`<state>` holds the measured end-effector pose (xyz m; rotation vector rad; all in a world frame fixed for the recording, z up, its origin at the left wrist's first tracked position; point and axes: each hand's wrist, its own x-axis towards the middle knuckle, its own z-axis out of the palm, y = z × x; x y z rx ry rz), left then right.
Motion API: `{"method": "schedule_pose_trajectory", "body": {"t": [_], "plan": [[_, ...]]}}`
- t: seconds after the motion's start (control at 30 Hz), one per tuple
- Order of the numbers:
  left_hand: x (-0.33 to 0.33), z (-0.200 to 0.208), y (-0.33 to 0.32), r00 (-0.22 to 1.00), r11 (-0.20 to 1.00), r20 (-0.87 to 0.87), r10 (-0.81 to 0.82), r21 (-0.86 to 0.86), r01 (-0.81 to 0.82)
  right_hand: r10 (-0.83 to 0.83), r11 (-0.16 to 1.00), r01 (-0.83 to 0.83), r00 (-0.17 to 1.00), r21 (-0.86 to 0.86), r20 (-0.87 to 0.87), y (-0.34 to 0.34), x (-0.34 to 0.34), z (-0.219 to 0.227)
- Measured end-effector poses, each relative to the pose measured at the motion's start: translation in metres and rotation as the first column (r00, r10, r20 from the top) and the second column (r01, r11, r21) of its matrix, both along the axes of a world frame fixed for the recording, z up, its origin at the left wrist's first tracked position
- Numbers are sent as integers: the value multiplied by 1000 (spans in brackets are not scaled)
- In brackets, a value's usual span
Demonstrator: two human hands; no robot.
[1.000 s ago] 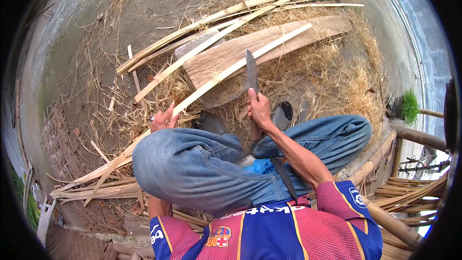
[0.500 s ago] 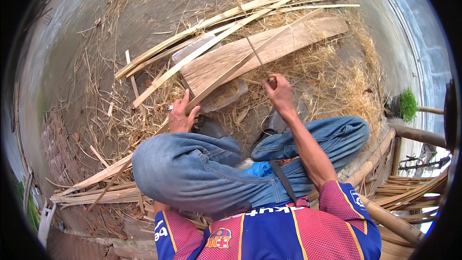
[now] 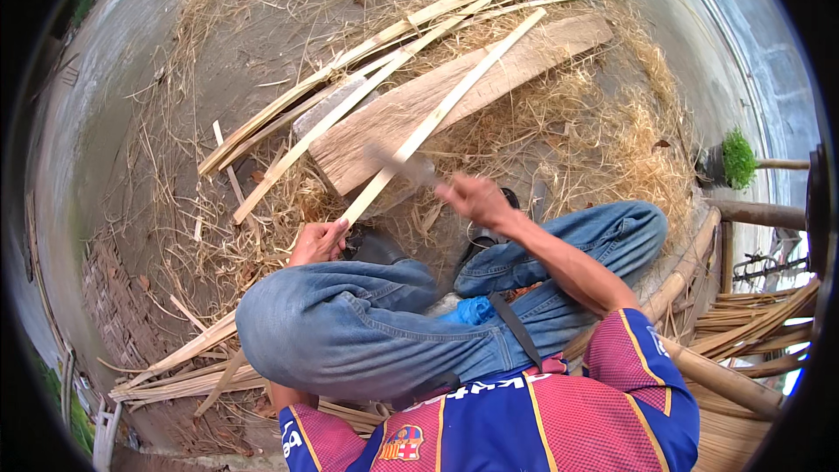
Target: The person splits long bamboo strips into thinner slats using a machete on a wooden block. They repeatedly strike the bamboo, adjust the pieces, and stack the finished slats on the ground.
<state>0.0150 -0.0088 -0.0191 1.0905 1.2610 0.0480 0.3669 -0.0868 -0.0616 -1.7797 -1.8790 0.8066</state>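
Observation:
My left hand, by my left knee, has its fingers closed round the near part of a long pale bamboo strip. From there the strip slants away to the right across a thick wooden plank. My right hand is closed in a fist on a knife, whose handle is hidden in the fingers. Motion smears the blade, which points left over the strip at the plank's near edge. Whether blade and strip touch, I cannot tell.
More bamboo strips lie beyond the plank, near a grey stone block. Curled shavings cover the ground. Another strip bundle lies left of my bent legs. At right are a bamboo pole and a potted plant.
My right hand and the knife have moved left and nearer to me. The left hand has drawn back and closed on the strip. The strip's paler face now shows, where a browner one did before.

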Motion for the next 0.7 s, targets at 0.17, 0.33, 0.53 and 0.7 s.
{"method": "schedule_pose_trajectory", "body": {"t": [0.17,0.33,0.53,0.7], "plan": [[14,-1,5,1000,1000,7,11,10,-11,-153,987,157,974,-13,167,11,38,-8],[13,-11,3,1000,995,-15,-12,97,13,-140,980,156,982,-126,125,11,29,2],[7,-9,-1,1000,999,-1,7,32,-7,-375,908,404,900,-107,221,31,85,-11],[-11,-23,-10,995,996,-96,-20,79,28,-206,975,216,964,-47,171,23,75,-5]]}}
